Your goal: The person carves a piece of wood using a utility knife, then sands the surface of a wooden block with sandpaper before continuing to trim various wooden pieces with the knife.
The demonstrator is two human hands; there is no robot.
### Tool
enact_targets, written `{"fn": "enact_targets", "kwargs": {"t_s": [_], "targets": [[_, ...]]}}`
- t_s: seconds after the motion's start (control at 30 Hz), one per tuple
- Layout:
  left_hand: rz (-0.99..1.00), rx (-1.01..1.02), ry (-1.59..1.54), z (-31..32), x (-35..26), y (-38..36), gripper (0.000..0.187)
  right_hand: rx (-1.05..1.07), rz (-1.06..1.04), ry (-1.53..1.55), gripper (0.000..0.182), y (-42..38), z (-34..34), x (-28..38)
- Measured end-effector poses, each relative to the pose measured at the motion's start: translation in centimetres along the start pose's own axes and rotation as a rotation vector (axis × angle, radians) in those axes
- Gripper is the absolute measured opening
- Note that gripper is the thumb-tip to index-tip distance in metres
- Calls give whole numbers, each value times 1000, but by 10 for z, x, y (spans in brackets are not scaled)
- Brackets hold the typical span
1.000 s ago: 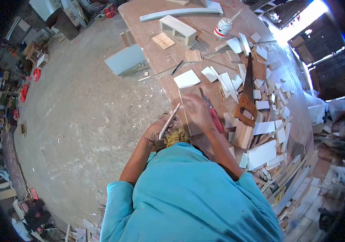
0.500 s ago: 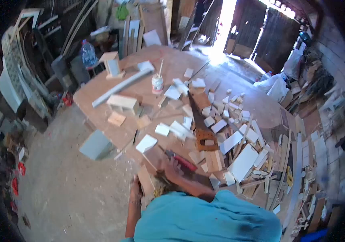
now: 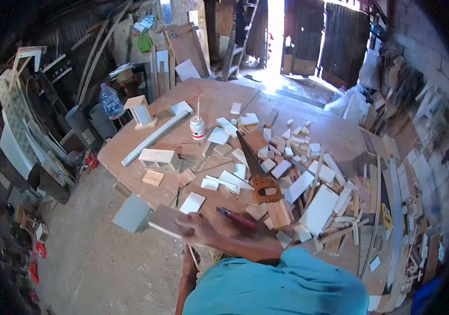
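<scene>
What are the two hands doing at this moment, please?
Left hand: low at the table edge, grip cannot be told.
Right hand: closed on a thin wooden board.

Cluttered workshop table, offcuts everywhere

A handsaw lies across the table, its brown handle toward the near edge, among scattered white and bare wood offcuts. A glue pot with a stick in it stands near the middle; just left of it a long pale strip lies slantwise, with a small open box beside it. A red-handled tool lies near the front edge. Off the table's far left corner stands a water bottle. Boards lean along the back wall, and the doorway glares bright.
</scene>
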State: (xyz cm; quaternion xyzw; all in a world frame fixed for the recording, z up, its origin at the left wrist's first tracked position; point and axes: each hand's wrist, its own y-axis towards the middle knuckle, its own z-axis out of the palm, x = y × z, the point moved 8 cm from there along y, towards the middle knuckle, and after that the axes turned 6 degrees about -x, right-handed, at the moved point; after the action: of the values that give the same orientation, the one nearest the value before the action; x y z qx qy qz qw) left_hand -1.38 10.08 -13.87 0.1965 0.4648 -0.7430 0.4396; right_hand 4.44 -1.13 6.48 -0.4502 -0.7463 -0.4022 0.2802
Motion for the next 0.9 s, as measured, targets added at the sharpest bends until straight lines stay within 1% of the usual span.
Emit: {"fn": "enact_targets", "kwargs": {"t_s": [0.03, 0.1, 0.13, 0.2, 0.23, 0.27, 0.33, 0.37, 0.4, 0.47, 0.5, 0.57, 0.6, 0.67, 0.7, 0.77, 0.8, 0.87, 0.9], "targets": [[79, -254, 85, 6, -14, -14, 36, -19, 24, 10, 61, 7, -1, 0], [27, -266, 165, 12, -13, -13, 35, 62, -50, -61, 64, 0, 11, 9], [42, -278, 178, 13, -15, -13, 35, 59, -50, -59, 64, -6, 0, 26], [79, -320, 192, 12, -19, -16, 34, 340, -154, -266, 62, -41, 7, 66], [103, -328, 203, 14, -22, -17, 34, 329, -221, -192, 62, -50, 7, 71], [114, -342, 214, 14, -23, -17, 34, 329, -220, -188, 62, -48, 5, 73], [136, -376, 220, 12, -25, -18, 33, 295, -68, -239, 63, -37, -3, 61], [152, -388, 221, 11, -26, -18, 32, 233, -111, -224, 65, -24, 1, 50], [168, -400, 222, 10, -28, -19, 32, 239, -116, -228, 65, -11, 8, 37], [195, -423, 232, 9, -30, -20, 31, 122, 76, -194, 66, 9, 4, 9], [210, -442, 225, 2, -26, -18, 31, 122, 76, -193, 66, 5, 2, 14], [235, -443, 212, 3, -31, -15, 31, 223, -10, -256, 65, -9, 4, 33], [248, -444, 204, 3, -30, -17, 31, 229, -10, -253, 65, -23, 11, 32], [274, -447, 197, 2, -32, -21, 31, 320, -265, -270, 64, -55, 34, 51], [292, -444, 194, 5, -36, -22, 31, 318, -268, -268, 64, -53, 27, 56], [313, -447, 184, 11, -37, -30, 32, 306, -187, -224, 64, -43, 3, 68], [324, -447, 180, 16, -39, -34, 32, 309, -185, -220, 64, -31, -1, 66], [353, -444, 162, 34, -47, -42, 32, 271, 63, -231, 65, -3, -6, 38], [371, -442, 152, 46, -54, -46, 32, 275, 58, -234, 65, -1, -1, 29]]}}
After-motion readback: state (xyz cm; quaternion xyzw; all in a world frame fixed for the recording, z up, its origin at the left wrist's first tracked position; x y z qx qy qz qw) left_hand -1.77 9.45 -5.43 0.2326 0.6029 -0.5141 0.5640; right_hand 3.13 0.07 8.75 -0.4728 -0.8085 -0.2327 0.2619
